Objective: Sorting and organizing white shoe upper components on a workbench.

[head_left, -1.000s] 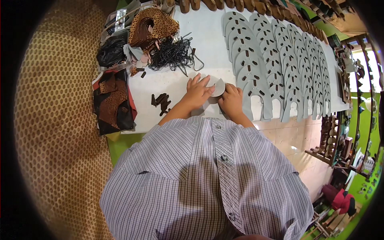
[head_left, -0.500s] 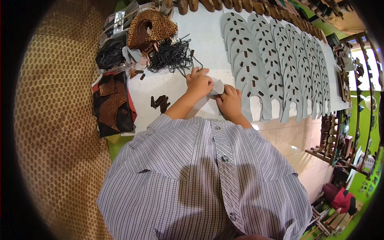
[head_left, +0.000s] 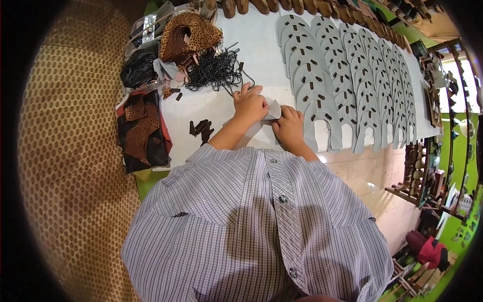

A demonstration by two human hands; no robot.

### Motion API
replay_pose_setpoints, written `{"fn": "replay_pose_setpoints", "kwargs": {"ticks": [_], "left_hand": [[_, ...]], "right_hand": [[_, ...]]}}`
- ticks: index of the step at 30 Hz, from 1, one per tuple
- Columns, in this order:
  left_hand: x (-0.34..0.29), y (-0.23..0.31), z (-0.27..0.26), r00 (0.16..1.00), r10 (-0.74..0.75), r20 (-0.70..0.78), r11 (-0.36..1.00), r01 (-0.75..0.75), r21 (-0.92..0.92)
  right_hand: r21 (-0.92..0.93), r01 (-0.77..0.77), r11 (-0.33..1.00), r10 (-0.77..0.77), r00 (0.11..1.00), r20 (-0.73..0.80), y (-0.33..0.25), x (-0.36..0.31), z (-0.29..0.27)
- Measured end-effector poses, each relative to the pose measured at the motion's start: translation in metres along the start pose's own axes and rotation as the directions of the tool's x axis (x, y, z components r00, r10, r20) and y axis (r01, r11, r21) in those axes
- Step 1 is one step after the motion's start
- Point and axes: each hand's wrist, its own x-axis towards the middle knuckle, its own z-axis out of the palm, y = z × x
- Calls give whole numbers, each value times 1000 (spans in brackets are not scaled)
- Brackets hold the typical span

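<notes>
Both my hands are closed on a light grey shoe upper piece (head_left: 273,110) at the table's near edge. My left hand (head_left: 250,106) grips its left side, with the other fingers stretched toward the end of a black braided cord (head_left: 248,78). On the other side, my right hand (head_left: 290,127) pinches the piece from the right, its fingertips curled over it. The piece is bent up between the hands, and most of it is hidden by them. Matching grey uppers (head_left: 312,108) with small dark brown tabs lie in overlapping rows on the right.
A tangled heap of black cord (head_left: 214,70) lies left of centre. Loose dark brown strips (head_left: 202,130) are near my left forearm. Leopard-print material (head_left: 188,32), a black bag (head_left: 138,68) and dark scraps (head_left: 143,131) crowd the left edge. Brown shoe lasts (head_left: 282,6) line the far edge.
</notes>
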Motion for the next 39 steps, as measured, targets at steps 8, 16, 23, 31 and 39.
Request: {"fn": "replay_pose_setpoints", "kwargs": {"ticks": [8,16,23,31,39], "left_hand": [[-5,-7,6,997,-72,23,996,74,-57],[-8,-1,8,995,-103,-8,988,102,-114],[-8,-10,20,993,-69,-99,993,59,-102],[-3,-3,16,993,22,-118,1000,-24,-14],[0,-10,27,974,135,-181,990,-139,-9]], "right_hand": [[7,11,1000,-11,1000,-4,1,1,1],[37,50,998,-48,998,-44,4,2,0],[60,40,997,-37,998,-50,1,2,0],[54,31,998,-28,997,-66,1,1,-1],[33,26,999,-24,998,-50,1,1,-1]]}}
